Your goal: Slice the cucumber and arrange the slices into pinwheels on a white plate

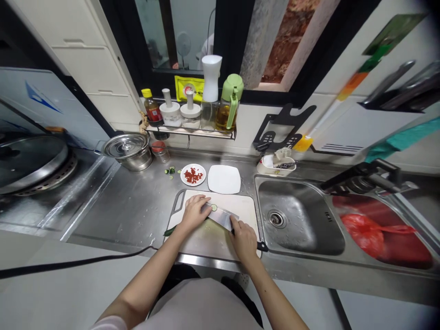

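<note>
My right hand (244,238) is wrapped round the kitchen knife (222,217), close to where blade and handle meet. A black handle end (262,246) sticks out to the right of that hand. The broad blade slants across the white cutting board (245,206). My left hand (195,211) is closed over a green cucumber (169,231), its fingertips beside the blade. Most of the cucumber is hidden under my left hand and forearm; one end shows at left. A round pale cucumber slice (214,207) lies at the blade's upper side.
Behind the board stand a plate of chopped red pieces (193,175) and a white plate (224,179). Green cucumber bits (171,171) lie left of them. A steel pot (129,151) is farther left. The sink (288,215) adjoins the board; a red bag (364,233) sits beyond.
</note>
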Demonstrator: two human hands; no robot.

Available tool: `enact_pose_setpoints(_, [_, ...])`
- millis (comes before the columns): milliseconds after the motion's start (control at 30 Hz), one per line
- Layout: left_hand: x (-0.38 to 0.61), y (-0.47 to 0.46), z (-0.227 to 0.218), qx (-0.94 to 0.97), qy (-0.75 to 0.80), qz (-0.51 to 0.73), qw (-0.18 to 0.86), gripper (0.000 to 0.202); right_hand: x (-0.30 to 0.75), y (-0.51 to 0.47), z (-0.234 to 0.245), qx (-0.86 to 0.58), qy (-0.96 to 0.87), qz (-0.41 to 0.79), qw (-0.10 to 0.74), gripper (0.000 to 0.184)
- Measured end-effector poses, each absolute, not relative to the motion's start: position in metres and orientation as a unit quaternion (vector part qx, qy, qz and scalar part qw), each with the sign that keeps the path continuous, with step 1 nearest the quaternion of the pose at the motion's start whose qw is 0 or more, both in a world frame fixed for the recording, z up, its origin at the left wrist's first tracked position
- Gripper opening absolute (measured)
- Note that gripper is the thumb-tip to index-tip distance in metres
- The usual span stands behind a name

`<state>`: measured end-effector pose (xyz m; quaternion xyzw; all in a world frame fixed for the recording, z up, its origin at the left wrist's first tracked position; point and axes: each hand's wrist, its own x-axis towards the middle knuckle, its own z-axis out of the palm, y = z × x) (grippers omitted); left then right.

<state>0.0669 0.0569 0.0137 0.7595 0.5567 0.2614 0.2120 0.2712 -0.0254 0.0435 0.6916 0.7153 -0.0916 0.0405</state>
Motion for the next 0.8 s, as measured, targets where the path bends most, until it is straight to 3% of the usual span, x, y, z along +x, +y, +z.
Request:
enact_pose_setpoints(167, [0.072,0.059,0.019,0.787,0.537,0.211,0.219,0.024,0.274,-0.028,0.044,0.679,0.727,-0.089,0.053,0.047])
enact_pose_setpoints(400, [0.077,0.052,0.02,0.755,0.549,0.237,0.269,0.012,0.275,-0.03,0.039,0.672,0.733,-0.092,0.053,0.047])
enact_pose_setpoints(567, [0.061,0.063,0.0,0.605,0.656,0.306,0.333,0.016,0.28,-0.033,0.036,0.688,0.718,-0.097,0.046,0.045])
enact_pose_setpoints(800, [0.025,0.101,-0.022,0.509,0.761,0.274,0.295,0.018,0.296,-0.04,0.034,0.725,0.681,-0.104,0.026,0.04])
